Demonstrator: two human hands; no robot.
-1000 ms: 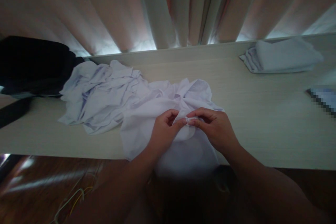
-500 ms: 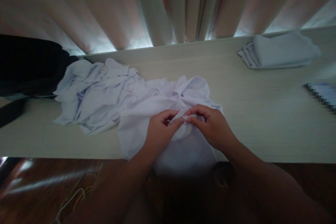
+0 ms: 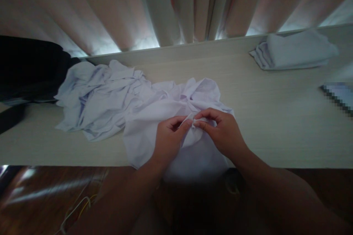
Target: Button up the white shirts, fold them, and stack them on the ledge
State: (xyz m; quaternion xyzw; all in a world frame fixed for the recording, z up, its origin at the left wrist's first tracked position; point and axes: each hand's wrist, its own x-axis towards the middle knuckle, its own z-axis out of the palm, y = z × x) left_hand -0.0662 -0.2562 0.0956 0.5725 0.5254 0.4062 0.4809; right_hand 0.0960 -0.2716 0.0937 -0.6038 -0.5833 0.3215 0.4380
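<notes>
A white shirt [image 3: 143,136] lies crumpled on the pale wooden table [image 3: 275,125], its lower part hanging over the near edge. My left hand [image 3: 168,141] and my right hand [image 3: 220,132] meet at the shirt's middle. Both pinch a small fold of its fabric between thumb and fingers, fingertips almost touching. What sits between the fingertips is too small to make out. More crumpled white cloth [image 3: 93,95] spreads to the left of the shirt.
A folded white garment [image 3: 295,51] rests at the table's far right. A dark bag or garment [image 3: 30,69] sits at the far left. Curtains [image 3: 176,7] hang behind the table. A blurred-out item [image 3: 339,95] lies at the right edge. Thin cables [image 3: 79,205] lie on the floor.
Both hands stay pinched on the same spot of the shirt; the fingers have shifted only slightly. The view has drifted a little.
</notes>
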